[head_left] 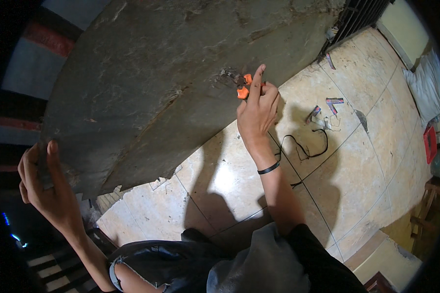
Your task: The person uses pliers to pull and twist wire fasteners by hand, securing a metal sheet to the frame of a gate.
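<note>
A large, worn grey panel [146, 73] stands tilted before me, its lower edge ragged and chipped. My left hand [51, 183] grips its lower left edge, with the thumb on the near face and the fingers behind. In my right hand [260, 110] is a pair of orange-handled pliers [243, 92], its dark jaws against a scuffed spot on the panel. The index finger points up along the surface, while the other fingers close round the handles. Whatever the jaws bite on is too small to make out.
Cream floor tiles [357, 161] spread below, with a black cord [305, 155] and torn colourful strips [334, 103] lying on them. At the right are a white sack [428, 85], a red container [429, 145] and a wooden stool [423, 210]. A dark metal grille [359, 22] stands at the upper right.
</note>
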